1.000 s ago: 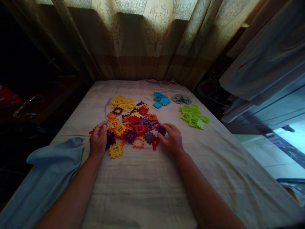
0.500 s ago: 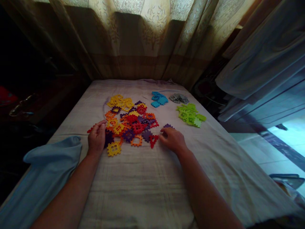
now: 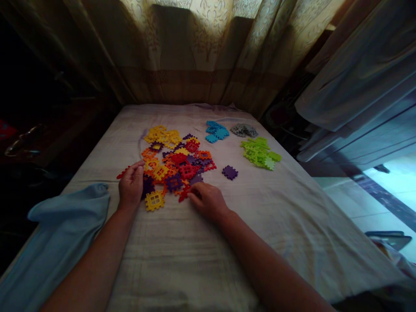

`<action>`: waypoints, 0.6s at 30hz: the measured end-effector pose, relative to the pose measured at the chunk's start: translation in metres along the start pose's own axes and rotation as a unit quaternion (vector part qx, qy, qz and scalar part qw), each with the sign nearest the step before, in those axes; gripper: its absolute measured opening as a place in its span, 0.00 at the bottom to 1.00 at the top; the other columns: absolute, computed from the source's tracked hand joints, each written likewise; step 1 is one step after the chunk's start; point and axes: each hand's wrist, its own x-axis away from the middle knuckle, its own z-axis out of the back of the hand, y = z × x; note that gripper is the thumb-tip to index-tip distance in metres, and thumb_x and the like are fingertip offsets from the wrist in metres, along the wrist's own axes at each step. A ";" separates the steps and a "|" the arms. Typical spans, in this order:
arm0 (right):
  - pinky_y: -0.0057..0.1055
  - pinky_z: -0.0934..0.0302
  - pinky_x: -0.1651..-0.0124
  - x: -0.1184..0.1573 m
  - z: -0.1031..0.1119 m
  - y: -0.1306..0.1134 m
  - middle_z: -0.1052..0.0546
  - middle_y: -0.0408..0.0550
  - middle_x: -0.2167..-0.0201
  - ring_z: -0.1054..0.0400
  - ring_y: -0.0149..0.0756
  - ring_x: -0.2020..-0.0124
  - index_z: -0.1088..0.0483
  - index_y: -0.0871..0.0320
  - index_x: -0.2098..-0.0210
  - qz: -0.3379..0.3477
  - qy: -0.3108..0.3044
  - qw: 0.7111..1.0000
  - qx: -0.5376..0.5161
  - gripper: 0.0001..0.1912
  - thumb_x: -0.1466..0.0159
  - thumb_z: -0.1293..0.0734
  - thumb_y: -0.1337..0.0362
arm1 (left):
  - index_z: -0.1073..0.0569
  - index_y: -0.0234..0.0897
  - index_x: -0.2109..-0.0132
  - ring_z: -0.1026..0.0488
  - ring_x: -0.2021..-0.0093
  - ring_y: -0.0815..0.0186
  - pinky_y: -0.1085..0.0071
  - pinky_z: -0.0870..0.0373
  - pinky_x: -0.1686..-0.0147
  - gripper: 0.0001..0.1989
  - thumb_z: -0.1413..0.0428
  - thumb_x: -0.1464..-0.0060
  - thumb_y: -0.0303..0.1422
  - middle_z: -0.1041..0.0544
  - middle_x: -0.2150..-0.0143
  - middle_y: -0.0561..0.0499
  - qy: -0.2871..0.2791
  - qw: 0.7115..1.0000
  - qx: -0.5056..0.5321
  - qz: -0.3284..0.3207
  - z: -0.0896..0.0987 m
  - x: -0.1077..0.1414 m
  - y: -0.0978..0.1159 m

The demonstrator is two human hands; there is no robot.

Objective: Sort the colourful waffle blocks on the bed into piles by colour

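Observation:
My right hand point(image 3: 209, 201) is at the near right edge of a mixed heap of toothed plastic building tiles point(image 3: 159, 173), its fingers closed on a red tile point(image 3: 184, 193) that was seen as a triangle before. My left hand point(image 3: 131, 186) rests on its side at the heap's left edge, fingers loosely bent and apart, beside dark purple tiles point(image 3: 147, 186). A red tile point(image 3: 122, 173) pokes out past its far side, partly hidden. A yellow window-shaped tile point(image 3: 154, 201) lies nearest me. One purple square tile point(image 3: 230, 172) lies alone to the right.
Sorted by colour, blue tiles point(image 3: 216, 131), grey tiles point(image 3: 243, 130) and lime green tiles point(image 3: 260, 153) lie at the far right. A light blue cloth point(image 3: 73, 221) covers the left edge of the sheet-covered surface point(image 3: 182, 255). Curtains point(image 3: 195, 56) hang behind.
My right hand has moved left, away from the lone purple tile, bringing the red triangular tile against the heap. My left hand has hardly moved.

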 end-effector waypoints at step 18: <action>0.43 0.41 0.45 -0.005 0.008 0.030 0.22 0.53 0.53 0.31 0.46 0.50 0.26 0.55 0.52 0.030 0.049 0.998 0.022 0.21 0.44 0.26 0.58 | 0.23 0.40 0.51 0.24 0.47 0.59 0.60 0.31 0.41 0.19 0.48 0.41 0.46 0.20 0.51 0.47 -0.006 1.000 -0.004 0.006 0.000 -0.001 -0.004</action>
